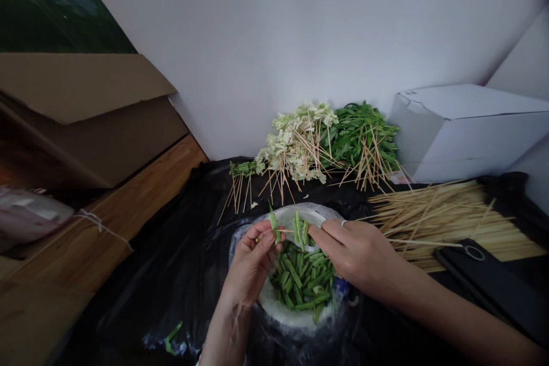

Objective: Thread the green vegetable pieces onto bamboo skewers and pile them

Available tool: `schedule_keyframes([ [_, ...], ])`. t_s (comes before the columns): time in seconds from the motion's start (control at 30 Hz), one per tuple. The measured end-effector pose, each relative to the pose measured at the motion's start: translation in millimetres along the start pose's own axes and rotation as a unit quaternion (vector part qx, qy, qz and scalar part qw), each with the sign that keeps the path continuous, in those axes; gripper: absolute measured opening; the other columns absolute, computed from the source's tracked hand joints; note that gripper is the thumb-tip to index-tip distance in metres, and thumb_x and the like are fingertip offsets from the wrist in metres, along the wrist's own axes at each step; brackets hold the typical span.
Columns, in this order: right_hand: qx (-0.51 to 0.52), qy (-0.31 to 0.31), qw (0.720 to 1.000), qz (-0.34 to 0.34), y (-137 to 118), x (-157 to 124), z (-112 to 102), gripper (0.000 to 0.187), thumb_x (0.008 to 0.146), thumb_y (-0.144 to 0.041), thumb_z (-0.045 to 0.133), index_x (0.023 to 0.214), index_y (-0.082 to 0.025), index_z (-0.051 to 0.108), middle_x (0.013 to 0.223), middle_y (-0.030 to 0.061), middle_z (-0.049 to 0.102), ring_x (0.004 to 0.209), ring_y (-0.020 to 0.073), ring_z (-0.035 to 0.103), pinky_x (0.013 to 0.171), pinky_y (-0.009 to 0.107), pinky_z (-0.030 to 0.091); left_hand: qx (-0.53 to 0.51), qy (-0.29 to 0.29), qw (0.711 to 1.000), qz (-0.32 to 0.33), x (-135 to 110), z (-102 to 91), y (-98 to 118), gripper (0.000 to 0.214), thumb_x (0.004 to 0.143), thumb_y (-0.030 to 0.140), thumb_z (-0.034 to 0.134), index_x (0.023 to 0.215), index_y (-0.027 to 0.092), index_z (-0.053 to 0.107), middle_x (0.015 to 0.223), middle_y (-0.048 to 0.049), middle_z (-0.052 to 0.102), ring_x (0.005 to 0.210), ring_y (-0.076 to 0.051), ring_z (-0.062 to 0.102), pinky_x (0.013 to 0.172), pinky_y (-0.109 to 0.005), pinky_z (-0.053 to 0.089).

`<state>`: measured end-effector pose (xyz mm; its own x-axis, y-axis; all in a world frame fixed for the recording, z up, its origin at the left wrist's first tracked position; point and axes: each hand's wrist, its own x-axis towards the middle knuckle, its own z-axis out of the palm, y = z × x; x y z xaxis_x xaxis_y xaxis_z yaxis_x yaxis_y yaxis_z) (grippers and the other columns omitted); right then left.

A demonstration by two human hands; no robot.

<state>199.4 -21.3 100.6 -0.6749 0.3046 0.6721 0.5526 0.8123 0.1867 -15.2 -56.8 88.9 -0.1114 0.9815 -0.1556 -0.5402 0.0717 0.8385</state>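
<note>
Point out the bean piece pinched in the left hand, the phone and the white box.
Bean piece point(273, 222), head view: its upper part.
Phone point(493, 287), head view: the middle of its dark back.
White box point(480, 138), head view: its long front side.

A slim, pale, shiny ring point(344, 222) circles one finger of the right hand point(360, 250); the left hand point(253, 254) is bare.

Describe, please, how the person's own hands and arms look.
The left hand and right hand wear no gloves. A thin, pale ring sits on the right hand. The right forearm is bare; a pale edge at the left forearm may be a cuff.
</note>
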Motion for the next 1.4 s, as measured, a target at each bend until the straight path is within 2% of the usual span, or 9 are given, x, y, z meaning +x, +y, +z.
schedule_keyframes([
  [0.37, -0.006, 0.002, 1.0, -0.003, -0.8, -0.9, -0.6, 0.03, 0.088, -0.003, 0.041, 0.11, -0.008, 0.061, 0.075, 0.003, 0.056, 0.057, 0.0156, 0.045, 0.051, 0.033, 0.027, 0.0, 0.0, 1.0, 0.009, -0.2, 2.6, 0.9, 0.031, 0.057, 0.021, 0.092, 0.083, 0.013, 0.077, 0.074, -0.0008, 0.073, 0.065, -0.007, 0.064, 0.061, -0.014, 0.051],
  [0.6, 0.001, -0.004, 1.0, -0.006, -4.3, 2.3, -2.4, 0.029, 0.088, -0.002, 0.038, 0.105, -0.009, 0.061, 0.074, 0.0033, 0.056, 0.058, 0.0163, 0.047, 0.051, 0.034, 0.028, -0.032, 0.015, 0.999, -0.032, -0.3, 1.6, -2.3, 0.033, 0.05, 0.017, 0.094, 0.079, 0.014, 0.078, 0.072, -0.0011, 0.074, 0.064, -0.007, 0.065, 0.062, -0.014, 0.052],
  [0.73, 0.007, -0.005, 1.0, 0.001, -5.2, 3.3, -2.2, 0.028, 0.088, -0.004, 0.038, 0.1, -0.011, 0.062, 0.073, 0.0025, 0.055, 0.055, 0.0163, 0.045, 0.051, 0.034, 0.028, -0.045, 0.01, 0.998, -0.05, 0.1, 0.7, -7.0, 0.032, 0.051, 0.016, 0.094, 0.079, 0.015, 0.078, 0.072, -0.0013, 0.075, 0.064, -0.007, 0.065, 0.061, -0.014, 0.052],
  [0.93, 0.037, -0.024, 0.999, 0.013, -5.1, 2.3, -0.5, 0.026, 0.086, -0.002, 0.038, 0.09, -0.014, 0.061, 0.072, 0.0025, 0.054, 0.055, 0.0166, 0.044, 0.052, 0.033, 0.028, -0.021, -0.001, 0.999, -0.033, -1.1, 3.2, -10.0, 0.031, 0.053, 0.016, 0.093, 0.081, 0.015, 0.078, 0.075, -0.0017, 0.076, 0.065, -0.007, 0.065, 0.063, -0.014, 0.051],
  [1.13, 0.027, -0.022, 0.999, 0.0, -8.2, 0.8, 1.0, 0.024, 0.09, -0.008, 0.04, 0.102, -0.01, 0.061, 0.073, 0.0023, 0.055, 0.055, 0.0157, 0.044, 0.051, 0.033, 0.028, -0.011, -0.019, 0.999, -0.03, -0.9, 4.1, -16.8, 0.028, 0.056, 0.018, 0.091, 0.081, 0.017, 0.078, 0.073, 0.0005, 0.073, 0.063, -0.008, 0.063, 0.065, -0.017, 0.05],
  [1.23, 0.007, -0.019, 1.0, -0.007, -4.9, 0.5, 0.2, 0.025, 0.09, -0.007, 0.04, 0.103, -0.01, 0.061, 0.073, 0.0024, 0.055, 0.055, 0.0152, 0.043, 0.05, 0.033, 0.027, 0.04, -0.032, 0.999, 0.0, 1.5, -0.3, -14.8, 0.026, 0.062, 0.022, 0.088, 0.085, 0.019, 0.078, 0.076, 0.0008, 0.072, 0.065, -0.009, 0.062, 0.067, -0.018, 0.049],
  [1.3, -0.004, -0.011, 1.0, -0.001, -0.6, 0.1, -1.2, 0.026, 0.09, -0.006, 0.039, 0.103, -0.01, 0.062, 0.072, 0.0022, 0.054, 0.056, 0.0153, 0.044, 0.051, 0.033, 0.027, 0.121, -0.043, 0.991, 0.031, 3.6, -6.0, -12.0, 0.021, 0.067, 0.025, 0.085, 0.087, 0.02, 0.078, 0.081, -0.0016, 0.073, 0.071, -0.012, 0.063, 0.069, -0.022, 0.049],
  [1.37, -0.012, -0.007, 1.0, 0.009, 3.6, -0.3, -2.8, 0.028, 0.09, -0.005, 0.039, 0.104, -0.01, 0.062, 0.072, 0.0022, 0.054, 0.057, 0.0154, 0.044, 0.051, 0.033, 0.027, 0.247, -0.052, 0.966, 0.06, 5.4, -13.3, -10.1, 0.015, 0.072, 0.023, 0.08, 0.086, 0.02, 0.078, 0.084, -0.0045, 0.074, 0.074, -0.016, 0.064, 0.071, -0.026, 0.048],
  [1.4, -0.015, -0.007, 1.0, 0.011, 5.1, -0.4, -3.4, 0.028, 0.089, -0.004, 0.038, 0.105, -0.009, 0.062, 0.072, 0.0023, 0.054, 0.057, 0.0154, 0.044, 0.051, 0.033, 0.027, 0.323, -0.062, 0.942, 0.073, 5.8, -17.1, -10.0, 0.012, 0.073, 0.02, 0.077, 0.086, 0.02, 0.078, 0.083, -0.0053, 0.074, 0.074, -0.018, 0.063, 0.071, -0.028, 0.048],
])
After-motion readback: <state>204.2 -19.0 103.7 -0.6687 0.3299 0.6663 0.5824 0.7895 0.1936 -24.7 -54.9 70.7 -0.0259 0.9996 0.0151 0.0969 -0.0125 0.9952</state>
